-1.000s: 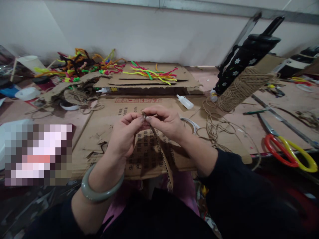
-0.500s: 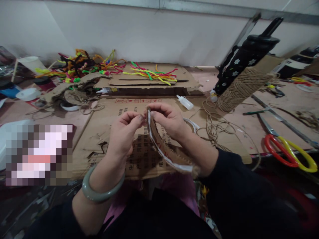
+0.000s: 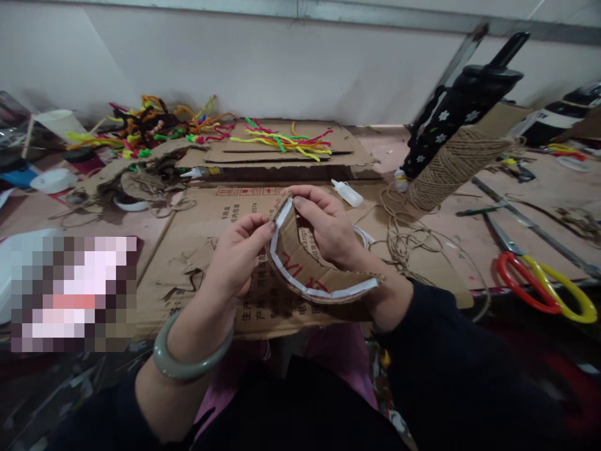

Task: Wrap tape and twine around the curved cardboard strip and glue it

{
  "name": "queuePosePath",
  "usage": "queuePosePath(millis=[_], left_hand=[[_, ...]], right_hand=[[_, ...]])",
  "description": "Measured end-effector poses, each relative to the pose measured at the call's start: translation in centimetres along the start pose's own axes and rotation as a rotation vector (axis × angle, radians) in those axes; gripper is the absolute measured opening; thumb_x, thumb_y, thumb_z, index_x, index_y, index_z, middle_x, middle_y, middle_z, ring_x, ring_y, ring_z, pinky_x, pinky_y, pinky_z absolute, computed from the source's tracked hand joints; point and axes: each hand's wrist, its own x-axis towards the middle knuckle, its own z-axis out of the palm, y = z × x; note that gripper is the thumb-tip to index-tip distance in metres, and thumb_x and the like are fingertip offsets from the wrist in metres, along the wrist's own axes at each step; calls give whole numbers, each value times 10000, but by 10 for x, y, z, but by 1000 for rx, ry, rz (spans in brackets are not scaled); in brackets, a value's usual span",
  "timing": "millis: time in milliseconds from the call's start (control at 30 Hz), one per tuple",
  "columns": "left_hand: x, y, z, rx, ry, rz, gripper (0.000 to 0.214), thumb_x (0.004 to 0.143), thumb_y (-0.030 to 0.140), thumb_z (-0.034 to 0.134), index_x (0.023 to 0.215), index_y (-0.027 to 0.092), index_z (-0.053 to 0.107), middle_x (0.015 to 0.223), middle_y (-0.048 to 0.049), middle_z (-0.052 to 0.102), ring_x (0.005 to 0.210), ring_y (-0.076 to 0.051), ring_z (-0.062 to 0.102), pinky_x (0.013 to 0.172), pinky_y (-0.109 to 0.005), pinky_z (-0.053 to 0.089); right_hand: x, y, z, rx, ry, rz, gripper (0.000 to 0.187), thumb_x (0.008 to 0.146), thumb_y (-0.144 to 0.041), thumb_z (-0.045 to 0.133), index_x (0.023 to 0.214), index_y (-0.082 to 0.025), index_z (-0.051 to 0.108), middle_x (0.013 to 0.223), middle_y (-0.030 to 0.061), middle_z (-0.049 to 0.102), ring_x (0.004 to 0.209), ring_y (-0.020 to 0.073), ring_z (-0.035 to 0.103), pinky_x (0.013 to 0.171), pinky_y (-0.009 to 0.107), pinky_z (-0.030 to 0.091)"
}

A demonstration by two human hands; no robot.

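Between my hands is a curved, crescent-shaped piece of cardboard (image 3: 307, 266) with a white strip along its outer edge and red marks on its face. My left hand (image 3: 239, 254) pinches the outer edge near the upper end, thumb on the white strip. With thumb and fingers, my right hand (image 3: 326, 222) grips the upper tip. The lower end of the piece reaches over my right wrist. Beneath it lies a flat printed cardboard sheet (image 3: 197, 238). A small white squeeze bottle (image 3: 347, 193) lies just beyond my right hand.
A twine spool (image 3: 453, 166) leans at the right, with loose twine (image 3: 408, 232) below it. Red-and-yellow-handled scissors (image 3: 530, 282) lie at the right edge. Colourful fuzzy stems (image 3: 291, 141) rest on a cardboard piece at the back; more are heaped at the left.
The cardboard piece has turned so its broad face and white strip now show more fully, its lower end swinging up. Both hands keep hold, with the left thumb now on the strip.
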Motion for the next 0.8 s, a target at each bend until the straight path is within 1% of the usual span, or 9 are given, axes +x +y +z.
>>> queuePosePath(millis=[67,200,367,500,600,667,733,800], left_hand=[[0,0,0,-5,12,13,260,566,292,847,672,155,652,557,36,600,488,-57,492,463,-163,390],[-1,0,-1,-13,3,24,259,563,292,849,671,159,654,555,36,609,488,-61,506,461,-163,399],[-1,-2,-3,6,15,14,250,572,299,838,680,158,662,566,29,624,488,-68,520,468,-172,414],[-1,-3,-5,58,3,26,218,606,302,813,672,161,660,540,33,605,465,-69,497,451,-178,393],[0,-5,-7,138,31,80,187,649,301,780,677,160,660,548,30,605,469,-69,491,447,-176,379],[1,-7,-9,188,63,123,165,673,295,758,685,161,663,549,30,603,470,-72,487,443,-179,373],[4,-10,-11,208,101,162,153,688,292,745,696,162,663,557,29,605,478,-76,489,451,-184,378],[7,-12,-13,208,159,218,154,696,292,742,704,162,661,583,26,613,503,-77,497,477,-186,391]], right_hand=[[0,-2,-1,-49,-5,-24,234,794,-394,618,937,-208,618,819,-13,626,702,99,561,624,232,492],[3,-7,-5,-149,8,-59,169,765,-304,615,881,-184,632,798,-9,634,683,99,562,598,229,496],[5,-15,-11,-200,-33,6,139,755,-261,608,853,-168,639,704,-22,609,618,89,555,590,234,509],[6,-18,-16,-228,-74,19,112,763,-216,598,841,-153,648,661,-25,599,590,81,549,586,229,507],[7,-20,-20,-248,-105,49,116,778,-212,596,853,-152,660,648,-22,613,594,85,572,588,226,508],[7,-22,-22,-271,-113,58,145,804,-258,596,878,-154,667,678,-7,641,625,95,604,601,230,513],[7,-25,-24,-329,-69,4,198,829,-320,589,896,-154,672,700,4,654,646,101,613,602,231,506],[6,-27,-25,-415,7,-112,229,834,-353,591,907,-154,678,691,0,645,632,100,591,588,233,486]])
